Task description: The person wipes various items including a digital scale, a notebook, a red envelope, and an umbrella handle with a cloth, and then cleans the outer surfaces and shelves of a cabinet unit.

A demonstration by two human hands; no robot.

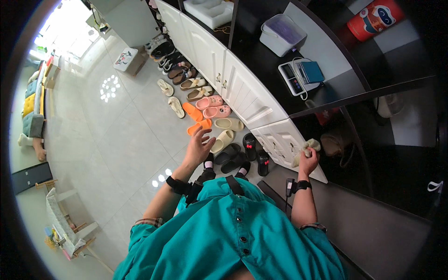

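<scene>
My right hand (308, 161) grips a crumpled pale greenish cloth (310, 144) beside the open dark shelving, over the edge of the white drawer fronts. Part of the cloth hangs down left of the fingers. My left hand (200, 147) is raised in front of me with its fingers apart and nothing in it, above the floor near the orange slippers (199, 126) and the cream slippers (223, 140). Black slippers (231, 157) and black slippers with red bows (250, 146) lie close to my feet. Each of my wrists wears a black strap with a small device.
White cabinet doors (249, 91) run along a row of shoes (182, 70). The dark shelf holds a white bucket (281, 35), a kitchen scale (292, 78) and a teal box (312, 72). A red container (374, 19) sits farther right. A small stool (126, 59) stands beyond the shoes.
</scene>
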